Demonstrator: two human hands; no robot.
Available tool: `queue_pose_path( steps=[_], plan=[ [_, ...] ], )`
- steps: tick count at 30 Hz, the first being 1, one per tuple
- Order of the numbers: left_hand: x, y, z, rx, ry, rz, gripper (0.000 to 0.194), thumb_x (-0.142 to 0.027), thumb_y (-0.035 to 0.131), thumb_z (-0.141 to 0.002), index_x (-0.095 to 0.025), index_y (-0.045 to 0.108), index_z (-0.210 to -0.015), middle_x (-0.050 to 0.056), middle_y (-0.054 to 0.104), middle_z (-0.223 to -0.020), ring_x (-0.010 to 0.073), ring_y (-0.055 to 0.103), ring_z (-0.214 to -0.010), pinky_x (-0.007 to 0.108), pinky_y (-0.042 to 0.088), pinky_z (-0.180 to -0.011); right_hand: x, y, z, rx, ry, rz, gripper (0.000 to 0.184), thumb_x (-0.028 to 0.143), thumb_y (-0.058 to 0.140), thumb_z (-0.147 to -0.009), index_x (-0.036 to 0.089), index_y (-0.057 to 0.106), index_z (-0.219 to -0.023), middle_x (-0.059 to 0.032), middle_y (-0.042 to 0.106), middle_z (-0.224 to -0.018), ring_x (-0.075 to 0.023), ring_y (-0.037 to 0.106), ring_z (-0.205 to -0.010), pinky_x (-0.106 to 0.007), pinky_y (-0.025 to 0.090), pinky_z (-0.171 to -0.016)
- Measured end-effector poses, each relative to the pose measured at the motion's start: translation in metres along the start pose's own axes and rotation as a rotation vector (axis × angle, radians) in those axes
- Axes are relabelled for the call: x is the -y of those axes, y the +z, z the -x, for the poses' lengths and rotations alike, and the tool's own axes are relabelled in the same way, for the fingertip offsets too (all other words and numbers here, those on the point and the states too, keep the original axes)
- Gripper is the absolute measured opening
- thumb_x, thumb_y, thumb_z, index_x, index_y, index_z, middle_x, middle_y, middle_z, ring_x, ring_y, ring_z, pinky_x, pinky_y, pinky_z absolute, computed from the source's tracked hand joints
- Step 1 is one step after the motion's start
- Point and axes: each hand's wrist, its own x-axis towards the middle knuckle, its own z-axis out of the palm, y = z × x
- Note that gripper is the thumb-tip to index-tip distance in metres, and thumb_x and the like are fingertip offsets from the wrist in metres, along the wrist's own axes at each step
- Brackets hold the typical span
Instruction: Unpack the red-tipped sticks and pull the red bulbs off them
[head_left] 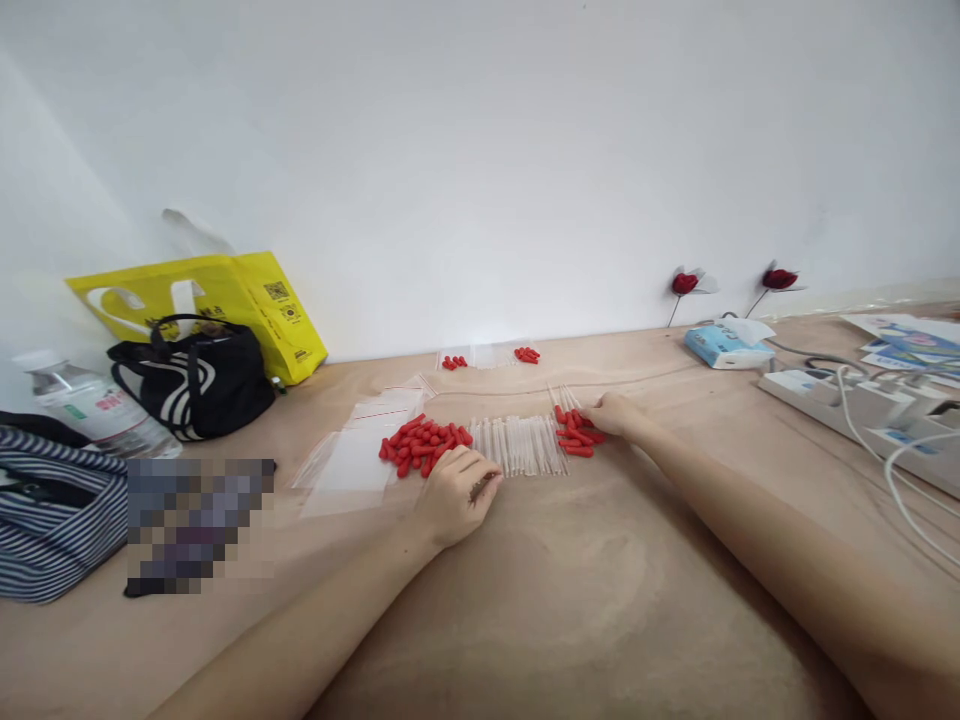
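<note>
My left hand [459,497] rests at the near side of a pile of red, peg-shaped pieces [411,447], fingers curled and thumb drawn in toward them. Its fingertips lie by the lower left end of a row of thin pale sticks [521,446]; anything pinched there is too small to make out. At the right end of the row, my right hand [616,414] has its bent fingers against a smaller group of red pieces [574,437]. A few sticks [564,396] stick out behind that group. The right fingertips are partly hidden, and what they hold cannot be seen.
Clear plastic bags [349,462] lie left of the pile. Near the wall are two small red groups, left [454,362] and right [527,355]. A black bag [196,378], yellow bag [289,318] and bottle [101,408] stand left; tissues [727,345] and a power strip [814,398] right.
</note>
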Motion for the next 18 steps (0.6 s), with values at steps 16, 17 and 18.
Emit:
queue_pose_path(
  steps=[16,17,18],
  plan=[
    [-0.015,-0.001,-0.001,-0.103,0.162,-0.316,0.022,-0.027,0.053,-0.079,-0.024,0.060,-0.100,0.005,0.063,-0.099,0.0216,0.052,-0.094,0.040,0.031,-0.085,0.028,0.025,0.105,-0.619,-1.112,0.173,0.025,0.026,0.045,-0.084,0.018,0.052,-0.062,0.0002,0.056,-0.058,-0.0127,0.044,-0.065,-0.030,0.024,-0.067],
    [-0.015,0.001,0.000,-0.074,0.165,-0.308,0.019,-0.027,0.052,-0.080,-0.024,0.061,-0.097,0.003,0.065,-0.094,0.0200,0.054,-0.090,0.040,0.030,-0.085,0.030,0.026,0.105,-0.632,-1.139,0.186,0.024,0.026,0.046,-0.084,0.018,0.052,-0.062,0.0004,0.056,-0.058,-0.0125,0.043,-0.065,-0.030,0.024,-0.068],
    [-0.016,0.003,0.000,-0.052,0.162,-0.297,0.017,-0.026,0.051,-0.081,-0.024,0.061,-0.094,0.002,0.066,-0.089,0.0181,0.055,-0.086,0.040,0.030,-0.085,0.031,0.026,0.105,-0.644,-1.157,0.192,0.024,0.026,0.046,-0.084,0.018,0.052,-0.062,0.0006,0.056,-0.059,-0.0124,0.042,-0.065,-0.031,0.024,-0.069]
  ],
)
